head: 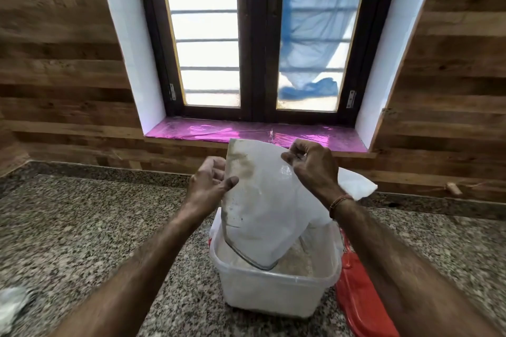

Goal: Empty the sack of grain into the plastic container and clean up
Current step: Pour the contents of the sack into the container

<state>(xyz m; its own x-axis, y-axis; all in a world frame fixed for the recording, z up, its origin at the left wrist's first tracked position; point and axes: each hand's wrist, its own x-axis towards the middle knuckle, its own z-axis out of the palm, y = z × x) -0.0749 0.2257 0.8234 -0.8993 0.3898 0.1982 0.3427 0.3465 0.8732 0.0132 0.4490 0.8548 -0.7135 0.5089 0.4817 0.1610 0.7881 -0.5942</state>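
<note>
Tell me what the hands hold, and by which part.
The white sack: left hand grips its left edge, right hand pinches its top edge, mouth down in the plastic container.

A translucent plastic container [273, 295] is set on the speckled granite counter [109, 227]. A red plastic piece [361, 295] is laid just right of it. A blurred whitish thing [12, 216] is seen far left.

just the one cam, head-worn and wide-angle, looking forward and down from the person's own eye line. the left hand [210, 183] and right hand [312, 169] on the sack [262, 200] land mid-frame, close to the lens, plastic container [273, 293] just under them. the window [254, 35] fills the top, granite counter [82, 227] the bottom, straight lines bow at the edges
</note>
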